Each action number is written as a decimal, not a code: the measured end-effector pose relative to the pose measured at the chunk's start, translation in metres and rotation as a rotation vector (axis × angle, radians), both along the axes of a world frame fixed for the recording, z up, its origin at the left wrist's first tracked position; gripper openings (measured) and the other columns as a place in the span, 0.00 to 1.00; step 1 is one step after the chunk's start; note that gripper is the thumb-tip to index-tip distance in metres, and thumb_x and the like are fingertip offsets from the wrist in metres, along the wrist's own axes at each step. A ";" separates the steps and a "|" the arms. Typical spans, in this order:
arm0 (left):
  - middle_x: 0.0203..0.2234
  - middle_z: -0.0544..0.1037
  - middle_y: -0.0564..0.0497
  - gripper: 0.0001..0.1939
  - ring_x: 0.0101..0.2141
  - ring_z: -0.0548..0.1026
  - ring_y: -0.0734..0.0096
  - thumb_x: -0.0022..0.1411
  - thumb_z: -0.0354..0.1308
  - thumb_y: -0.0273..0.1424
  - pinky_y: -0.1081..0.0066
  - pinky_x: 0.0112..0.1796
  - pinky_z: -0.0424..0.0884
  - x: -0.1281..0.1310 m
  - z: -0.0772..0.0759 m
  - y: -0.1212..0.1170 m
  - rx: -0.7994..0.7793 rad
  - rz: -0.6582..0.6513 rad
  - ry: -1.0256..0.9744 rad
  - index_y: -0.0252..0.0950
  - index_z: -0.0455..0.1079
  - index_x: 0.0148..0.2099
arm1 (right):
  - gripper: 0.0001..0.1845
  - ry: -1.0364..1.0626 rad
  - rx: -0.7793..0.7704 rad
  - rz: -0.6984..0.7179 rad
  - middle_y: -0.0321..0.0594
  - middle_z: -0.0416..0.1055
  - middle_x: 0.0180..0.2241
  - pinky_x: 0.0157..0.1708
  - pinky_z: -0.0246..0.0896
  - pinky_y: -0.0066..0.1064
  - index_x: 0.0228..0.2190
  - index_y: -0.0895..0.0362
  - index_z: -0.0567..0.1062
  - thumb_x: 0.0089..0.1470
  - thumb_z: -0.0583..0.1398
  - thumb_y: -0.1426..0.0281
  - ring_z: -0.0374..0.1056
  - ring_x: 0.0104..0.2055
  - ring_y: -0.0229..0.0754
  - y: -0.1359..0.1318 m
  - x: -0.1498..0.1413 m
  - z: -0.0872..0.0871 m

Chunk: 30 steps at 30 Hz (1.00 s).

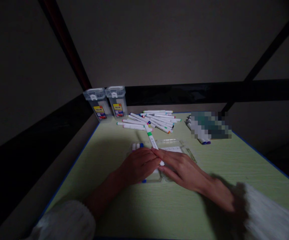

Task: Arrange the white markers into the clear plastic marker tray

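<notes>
A white marker with a green band (150, 135) slants upward between my hands. My left hand (138, 166) is closed, its fingertips at the marker's lower part. My right hand (182, 167) pinches the same marker from the other side, thumb and index finger at its white lower end. Beneath both hands lies an open clear plastic case (189, 154). White markers (135, 146), one showing a blue end, lie in its left half. A white printed sheet shows in the right half. My hands cover the middle of the case.
Behind the case is a loose pile of white markers (159, 120) with coloured ends. Two clear lidded boxes (116, 103) with yellow labels stand at the back left. More markers (197, 133) lie at the right beside a blurred-out item (209, 125). Blue edging borders the green table (234, 173).
</notes>
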<state>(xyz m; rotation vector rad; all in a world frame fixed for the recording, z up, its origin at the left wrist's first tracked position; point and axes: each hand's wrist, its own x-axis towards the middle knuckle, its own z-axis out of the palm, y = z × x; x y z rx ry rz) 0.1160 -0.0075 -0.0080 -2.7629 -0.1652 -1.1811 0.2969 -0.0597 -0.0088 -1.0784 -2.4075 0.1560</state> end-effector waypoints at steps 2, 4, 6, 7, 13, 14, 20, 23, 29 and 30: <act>0.29 0.75 0.46 0.08 0.35 0.72 0.72 0.58 0.46 0.24 0.70 0.39 0.69 0.000 0.002 -0.001 -0.013 0.005 -0.010 0.32 0.65 0.38 | 0.25 -0.003 0.008 0.000 0.46 0.61 0.52 0.48 0.59 0.38 0.55 0.60 0.53 0.57 0.48 0.67 0.59 0.51 0.41 0.000 0.000 0.001; 0.30 0.75 0.46 0.08 0.35 0.72 0.72 0.57 0.46 0.24 0.71 0.39 0.69 0.000 0.002 -0.001 -0.031 0.010 -0.016 0.32 0.65 0.38 | 0.24 -0.007 0.020 -0.007 0.46 0.61 0.51 0.48 0.59 0.38 0.55 0.60 0.53 0.57 0.48 0.67 0.60 0.51 0.41 0.000 0.000 0.001; 0.30 0.75 0.46 0.08 0.35 0.72 0.73 0.57 0.46 0.24 0.71 0.40 0.69 0.000 0.002 -0.001 -0.051 0.011 -0.025 0.32 0.65 0.38 | 0.24 -0.014 0.033 -0.015 0.46 0.62 0.51 0.48 0.59 0.37 0.54 0.60 0.54 0.57 0.48 0.68 0.60 0.51 0.42 0.000 0.000 0.002; 0.31 0.75 0.46 0.08 0.36 0.72 0.73 0.57 0.46 0.24 0.71 0.40 0.69 -0.001 0.001 -0.001 -0.062 0.016 -0.030 0.32 0.65 0.38 | 0.24 -0.015 0.041 -0.017 0.46 0.62 0.51 0.48 0.59 0.37 0.54 0.60 0.54 0.57 0.48 0.67 0.60 0.51 0.42 0.000 -0.001 0.002; 0.32 0.74 0.46 0.09 0.36 0.71 0.72 0.56 0.47 0.23 0.69 0.40 0.68 -0.004 -0.005 0.002 -0.158 0.029 -0.105 0.33 0.66 0.38 | 0.24 -0.018 0.046 -0.049 0.46 0.62 0.51 0.47 0.61 0.39 0.54 0.60 0.55 0.57 0.48 0.66 0.62 0.49 0.43 0.000 0.000 0.001; 0.32 0.74 0.46 0.09 0.36 0.71 0.71 0.56 0.47 0.23 0.69 0.40 0.68 -0.004 -0.005 0.003 -0.199 0.045 -0.121 0.32 0.66 0.39 | 0.24 -0.019 0.044 -0.056 0.46 0.62 0.51 0.46 0.61 0.39 0.54 0.60 0.55 0.57 0.48 0.66 0.62 0.49 0.43 0.000 0.000 0.001; 0.34 0.74 0.46 0.10 0.37 0.71 0.72 0.58 0.47 0.25 0.71 0.39 0.67 -0.009 0.004 0.009 -0.539 0.208 -0.264 0.33 0.68 0.39 | 0.23 -0.030 0.036 -0.035 0.46 0.63 0.50 0.46 0.60 0.38 0.53 0.62 0.58 0.57 0.48 0.66 0.62 0.49 0.43 -0.001 -0.003 0.000; 0.34 0.74 0.47 0.09 0.37 0.71 0.72 0.58 0.48 0.27 0.71 0.40 0.66 -0.011 0.007 0.015 -0.659 0.240 -0.357 0.33 0.69 0.38 | 0.24 -0.039 0.017 -0.016 0.47 0.63 0.50 0.47 0.60 0.37 0.53 0.62 0.58 0.56 0.48 0.65 0.62 0.49 0.43 -0.001 -0.004 -0.001; 0.37 0.74 0.47 0.10 0.41 0.70 0.70 0.58 0.48 0.29 0.68 0.45 0.63 -0.012 0.002 0.028 -0.842 0.177 -0.460 0.34 0.70 0.37 | 0.24 -0.059 -0.008 0.005 0.47 0.64 0.49 0.46 0.61 0.38 0.53 0.62 0.59 0.57 0.48 0.64 0.63 0.48 0.45 -0.002 -0.005 0.000; 0.38 0.74 0.47 0.10 0.42 0.70 0.70 0.58 0.48 0.29 0.68 0.46 0.63 -0.012 0.001 0.029 -0.860 0.169 -0.459 0.34 0.70 0.38 | 0.24 -0.066 -0.015 0.004 0.47 0.64 0.49 0.45 0.61 0.38 0.53 0.62 0.59 0.57 0.48 0.64 0.64 0.47 0.45 -0.002 -0.005 0.000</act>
